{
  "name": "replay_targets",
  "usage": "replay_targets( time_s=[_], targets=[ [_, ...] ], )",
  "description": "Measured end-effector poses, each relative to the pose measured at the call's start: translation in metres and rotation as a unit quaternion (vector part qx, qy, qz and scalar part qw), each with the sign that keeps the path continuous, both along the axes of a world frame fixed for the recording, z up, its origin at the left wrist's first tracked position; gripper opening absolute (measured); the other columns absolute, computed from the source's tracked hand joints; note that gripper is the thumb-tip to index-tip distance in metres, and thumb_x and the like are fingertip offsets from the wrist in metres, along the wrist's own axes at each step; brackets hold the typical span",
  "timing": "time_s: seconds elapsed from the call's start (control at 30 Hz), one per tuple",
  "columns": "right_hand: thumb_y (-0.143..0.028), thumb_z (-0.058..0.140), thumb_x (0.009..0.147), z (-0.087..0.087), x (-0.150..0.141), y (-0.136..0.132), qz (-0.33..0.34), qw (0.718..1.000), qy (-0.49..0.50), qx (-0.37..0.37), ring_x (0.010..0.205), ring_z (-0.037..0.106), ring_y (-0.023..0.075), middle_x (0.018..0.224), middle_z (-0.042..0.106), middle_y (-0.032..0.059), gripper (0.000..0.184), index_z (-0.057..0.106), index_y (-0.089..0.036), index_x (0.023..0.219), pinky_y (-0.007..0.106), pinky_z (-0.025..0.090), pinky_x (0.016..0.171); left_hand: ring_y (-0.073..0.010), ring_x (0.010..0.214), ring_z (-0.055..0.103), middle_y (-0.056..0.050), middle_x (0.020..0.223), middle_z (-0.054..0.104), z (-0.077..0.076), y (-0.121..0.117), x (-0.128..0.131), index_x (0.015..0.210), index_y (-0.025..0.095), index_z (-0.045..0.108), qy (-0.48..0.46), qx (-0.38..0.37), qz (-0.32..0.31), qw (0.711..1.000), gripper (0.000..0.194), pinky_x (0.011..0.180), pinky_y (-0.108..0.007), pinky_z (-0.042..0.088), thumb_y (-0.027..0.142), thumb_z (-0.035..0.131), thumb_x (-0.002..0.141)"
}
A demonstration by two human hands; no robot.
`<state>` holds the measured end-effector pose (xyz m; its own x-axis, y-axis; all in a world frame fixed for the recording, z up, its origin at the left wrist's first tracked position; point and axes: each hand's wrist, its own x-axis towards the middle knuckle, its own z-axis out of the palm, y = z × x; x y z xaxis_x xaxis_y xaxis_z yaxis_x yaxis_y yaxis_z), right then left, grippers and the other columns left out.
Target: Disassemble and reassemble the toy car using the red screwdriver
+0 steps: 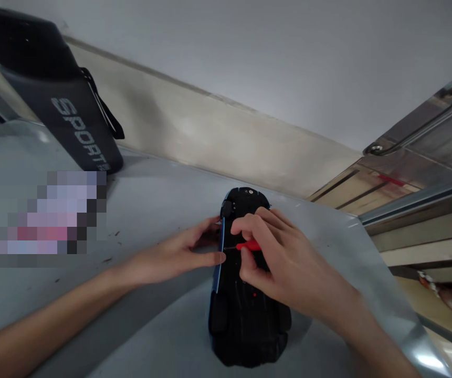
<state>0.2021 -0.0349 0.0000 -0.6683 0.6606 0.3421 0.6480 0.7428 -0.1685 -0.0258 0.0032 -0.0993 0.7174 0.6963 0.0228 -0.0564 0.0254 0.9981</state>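
While the right hand [284,257] is pinching a red-handled screwdriver [249,245] between thumb and fingers, the thin shaft is pointing left across the black underside of an upturned toy car [249,328], its tip sitting by the blue left edge. Over on that side, the left hand [194,247] is spreading thumb and fingers against the car; whether it's gripping, I cannot tell. The car is lying on the grey tabletop [163,194], a dark SPORT bottle [68,113] is standing far left, and a pixelated object [48,215] is lying nearer.
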Motion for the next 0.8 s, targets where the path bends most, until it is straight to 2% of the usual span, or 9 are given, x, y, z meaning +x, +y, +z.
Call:
replay_targets(
  time_s=[0.1, 0.23, 0.37, 0.5, 0.57, 0.67, 0.8],
  targets=[
    [-0.013, 0.046, 0.105, -0.0028, 0.0001, -0.0004, -0.001, 1.000, 0.013, 0.014, 0.080, 0.067, 0.0174, 0.092, 0.074, 0.0029, 0.010, 0.050, -0.022, 0.108, 0.036, 0.051, 0.081, -0.0351, 0.154, 0.046, -0.006, 0.163, 0.054, 0.0030, -0.0014, -0.0001, 0.156, 0.031, 0.051, 0.005, -0.011, 0.005, 1.000, 0.061, 0.124, -0.052, 0.043, 0.038, 0.073, 0.099],
    [-0.011, 0.049, 0.099, -0.0061, -0.0017, -0.0010, 0.021, 0.999, 0.017, 0.024, 0.086, 0.066, 0.0192, 0.094, 0.072, 0.0034, 0.013, 0.049, -0.021, 0.107, 0.037, 0.051, 0.083, -0.0367, 0.155, 0.045, -0.007, 0.164, 0.054, 0.0030, -0.0025, 0.0001, 0.157, 0.030, 0.050, -0.006, -0.022, 0.005, 1.000, 0.065, 0.124, -0.053, 0.043, 0.039, 0.075, 0.098],
    [-0.014, 0.046, 0.105, -0.0057, -0.0039, 0.0003, 0.025, 0.999, 0.002, 0.028, 0.076, 0.063, 0.0173, 0.085, 0.070, 0.0005, 0.010, 0.052, -0.021, 0.103, 0.036, 0.049, 0.078, -0.0341, 0.152, 0.048, -0.005, 0.164, 0.055, -0.0024, -0.0016, -0.0002, 0.157, 0.032, 0.050, -0.027, -0.023, 0.004, 0.999, 0.062, 0.124, -0.050, 0.042, 0.039, 0.074, 0.099],
    [-0.012, 0.049, 0.102, -0.0054, -0.0040, 0.0017, 0.028, 0.999, 0.002, 0.035, 0.085, 0.065, 0.0202, 0.093, 0.073, 0.0044, 0.010, 0.054, -0.018, 0.108, 0.037, 0.050, 0.080, -0.0325, 0.149, 0.052, -0.007, 0.162, 0.056, -0.0046, -0.0004, 0.0001, 0.155, 0.030, 0.052, -0.035, -0.009, -0.004, 0.999, 0.060, 0.124, -0.050, 0.042, 0.036, 0.074, 0.099],
    [-0.015, 0.050, 0.105, -0.0058, -0.0038, 0.0022, 0.012, 0.999, 0.010, 0.048, 0.082, 0.065, 0.0194, 0.091, 0.073, 0.0040, 0.007, 0.056, -0.018, 0.107, 0.036, 0.051, 0.079, -0.0323, 0.148, 0.053, -0.008, 0.161, 0.056, -0.0032, -0.0004, 0.0004, 0.154, 0.029, 0.052, -0.030, -0.008, -0.003, 1.000, 0.059, 0.124, -0.051, 0.042, 0.036, 0.074, 0.100],
    [-0.014, 0.048, 0.107, -0.0064, -0.0034, 0.0026, 0.007, 0.998, 0.016, 0.063, 0.077, 0.063, 0.0179, 0.086, 0.073, 0.0025, 0.011, 0.056, -0.019, 0.103, 0.035, 0.050, 0.078, -0.0321, 0.150, 0.051, -0.008, 0.162, 0.055, -0.0014, -0.0007, 0.0004, 0.155, 0.028, 0.051, -0.019, -0.008, -0.004, 1.000, 0.059, 0.124, -0.051, 0.041, 0.037, 0.072, 0.101],
    [-0.009, 0.048, 0.099, -0.0058, -0.0028, 0.0024, 0.019, 0.999, 0.013, 0.038, 0.086, 0.063, 0.0212, 0.094, 0.072, 0.0056, 0.016, 0.057, -0.016, 0.111, 0.037, 0.051, 0.083, -0.0340, 0.149, 0.051, -0.010, 0.162, 0.054, -0.0021, -0.0007, 0.0002, 0.154, 0.028, 0.051, -0.012, -0.008, 0.000, 1.000, 0.061, 0.124, -0.055, 0.041, 0.039, 0.074, 0.099]
  ],
)
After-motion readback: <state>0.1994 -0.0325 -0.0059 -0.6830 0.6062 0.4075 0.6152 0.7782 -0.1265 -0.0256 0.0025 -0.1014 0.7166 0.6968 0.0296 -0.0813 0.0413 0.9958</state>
